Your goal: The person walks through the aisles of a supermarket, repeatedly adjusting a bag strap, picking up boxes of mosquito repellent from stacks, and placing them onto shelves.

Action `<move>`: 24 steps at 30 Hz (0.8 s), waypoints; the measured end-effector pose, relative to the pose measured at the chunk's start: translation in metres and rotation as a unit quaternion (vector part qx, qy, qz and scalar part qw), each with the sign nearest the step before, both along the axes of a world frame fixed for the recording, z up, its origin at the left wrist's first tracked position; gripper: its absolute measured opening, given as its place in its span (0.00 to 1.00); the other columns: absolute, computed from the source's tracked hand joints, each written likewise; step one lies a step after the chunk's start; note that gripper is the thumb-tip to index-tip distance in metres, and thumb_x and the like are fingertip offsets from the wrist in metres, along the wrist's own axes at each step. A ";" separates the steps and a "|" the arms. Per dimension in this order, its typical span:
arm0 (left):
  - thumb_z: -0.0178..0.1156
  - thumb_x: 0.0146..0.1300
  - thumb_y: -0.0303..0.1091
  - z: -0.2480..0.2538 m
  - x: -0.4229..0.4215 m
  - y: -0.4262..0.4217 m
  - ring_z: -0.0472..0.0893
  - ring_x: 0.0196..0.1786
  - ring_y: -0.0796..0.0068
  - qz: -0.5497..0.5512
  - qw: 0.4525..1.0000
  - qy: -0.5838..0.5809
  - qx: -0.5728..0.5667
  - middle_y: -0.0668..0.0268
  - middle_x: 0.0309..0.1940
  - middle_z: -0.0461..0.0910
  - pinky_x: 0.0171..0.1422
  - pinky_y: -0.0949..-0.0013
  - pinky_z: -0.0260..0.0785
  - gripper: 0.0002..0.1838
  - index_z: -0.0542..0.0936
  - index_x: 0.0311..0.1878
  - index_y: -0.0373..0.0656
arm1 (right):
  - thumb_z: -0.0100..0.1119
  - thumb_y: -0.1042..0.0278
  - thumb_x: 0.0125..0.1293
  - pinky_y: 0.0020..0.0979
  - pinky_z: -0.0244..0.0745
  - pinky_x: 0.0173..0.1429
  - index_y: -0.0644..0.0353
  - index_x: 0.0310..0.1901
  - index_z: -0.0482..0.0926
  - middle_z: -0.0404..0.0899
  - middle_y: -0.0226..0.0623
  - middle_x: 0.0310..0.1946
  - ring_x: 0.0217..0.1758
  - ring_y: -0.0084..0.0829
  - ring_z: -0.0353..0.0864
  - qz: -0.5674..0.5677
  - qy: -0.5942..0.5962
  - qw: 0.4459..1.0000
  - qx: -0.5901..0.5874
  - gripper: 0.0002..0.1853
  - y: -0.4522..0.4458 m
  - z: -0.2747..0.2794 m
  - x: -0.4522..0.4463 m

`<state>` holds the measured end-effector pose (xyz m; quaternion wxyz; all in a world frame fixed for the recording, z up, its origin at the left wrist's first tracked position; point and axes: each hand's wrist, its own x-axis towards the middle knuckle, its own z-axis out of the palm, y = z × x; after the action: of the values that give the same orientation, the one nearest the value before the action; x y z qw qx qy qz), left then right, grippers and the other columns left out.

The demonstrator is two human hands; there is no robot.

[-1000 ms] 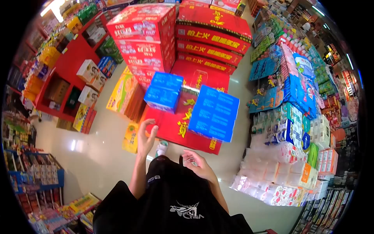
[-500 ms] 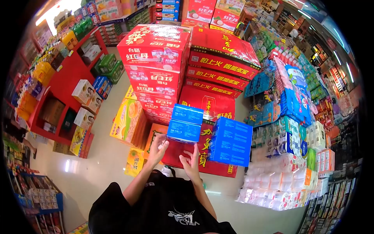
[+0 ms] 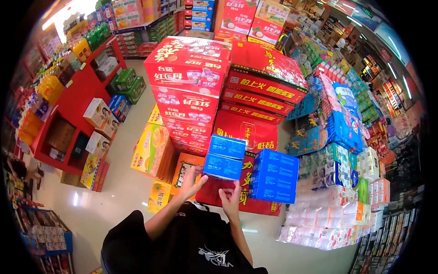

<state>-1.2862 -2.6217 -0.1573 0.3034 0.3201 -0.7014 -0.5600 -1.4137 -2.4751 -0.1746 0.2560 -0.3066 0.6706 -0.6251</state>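
Two small blue boxes with white print, an upper box [image 3: 227,147] and a lower box [image 3: 222,167], are stacked on a red carton [image 3: 214,191]. My left hand [image 3: 193,182] is at the near left corner of the lower box, fingers parted and fingertips close to its edge. Just below that box's near right corner is my right hand [image 3: 231,199], its thumb and fingers apart. Whether either hand touches the box I cannot tell. A larger blue box [image 3: 274,176] stands to the right on the same red carton.
Tall stacks of red-and-pink cartons [image 3: 188,66] and red drink cartons [image 3: 266,61] rise ahead. Orange-fruit boxes [image 3: 153,148] stand on the left. Packs of tissue paper [image 3: 319,214] fill the right side. A red shelf [image 3: 84,93] stands farther left beyond the tiled floor [image 3: 105,205].
The whole view has shifted, so the cartons sit lower in the picture. My left hand has come closer to the lower blue box's corner; my right hand stays near its front.
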 end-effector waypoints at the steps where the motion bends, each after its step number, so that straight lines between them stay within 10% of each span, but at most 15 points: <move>1: 0.66 0.62 0.37 0.000 0.001 0.004 0.79 0.53 0.63 -0.001 1.000 0.003 0.002 0.55 0.48 0.78 0.60 0.61 0.70 0.24 0.71 0.56 0.33 | 0.65 0.75 0.61 0.22 0.72 0.38 0.61 0.70 0.54 0.67 0.38 0.55 0.41 0.22 0.74 -0.013 0.024 1.000 0.007 0.38 0.005 0.001 0.002; 7: 0.77 0.48 0.43 0.032 0.031 0.008 0.79 0.48 0.65 -0.121 0.987 -0.096 -0.036 0.55 0.43 0.78 0.56 0.63 0.72 0.42 0.68 0.62 0.33 | 0.77 0.64 0.52 0.24 0.70 0.34 0.67 0.60 0.64 0.73 0.32 0.35 0.30 0.20 0.71 0.038 0.019 0.984 0.170 0.39 0.053 0.026 -0.005; 11: 0.80 0.41 0.48 0.044 0.035 0.003 0.77 0.51 0.61 -0.235 0.964 -0.119 -0.044 0.53 0.51 0.73 0.58 0.62 0.71 0.55 0.61 0.71 0.40 | 0.80 0.63 0.46 0.29 0.75 0.44 0.68 0.68 0.57 0.72 0.49 0.54 0.49 0.35 0.76 -0.025 0.283 0.950 0.128 0.51 0.055 0.064 -0.001; 12: 0.80 0.39 0.51 0.041 0.032 0.003 0.74 0.55 0.58 -0.231 0.963 -0.131 -0.056 0.53 0.56 0.69 0.61 0.59 0.69 0.56 0.61 0.71 0.43 | 0.81 0.65 0.43 0.37 0.62 0.71 0.69 0.70 0.51 0.61 0.55 0.64 0.70 0.48 0.63 0.000 0.182 0.972 0.148 0.57 0.054 0.070 0.000; 21: 0.80 0.36 0.52 0.010 0.010 -0.005 0.71 0.59 0.54 -0.204 0.963 -0.072 -0.160 0.58 0.50 0.75 0.65 0.57 0.62 0.46 0.72 0.58 0.42 | 0.81 0.69 0.43 0.37 0.70 0.61 0.65 0.68 0.55 0.69 0.50 0.56 0.59 0.42 0.74 0.045 0.335 0.934 0.119 0.53 0.037 0.047 -0.022; 24: 0.80 0.36 0.51 0.007 0.005 -0.007 0.71 0.57 0.55 -0.198 0.963 -0.066 -0.173 0.58 0.50 0.75 0.65 0.58 0.62 0.44 0.73 0.56 0.41 | 0.80 0.70 0.44 0.35 0.72 0.58 0.63 0.65 0.57 0.72 0.47 0.52 0.54 0.38 0.77 0.091 0.155 0.979 0.099 0.49 0.035 0.045 -0.027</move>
<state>-1.2808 -2.6291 -0.1502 0.1904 0.1542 -0.8553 -0.4566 -1.4406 -2.4404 -0.1293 0.2337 -0.4331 0.7297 -0.4747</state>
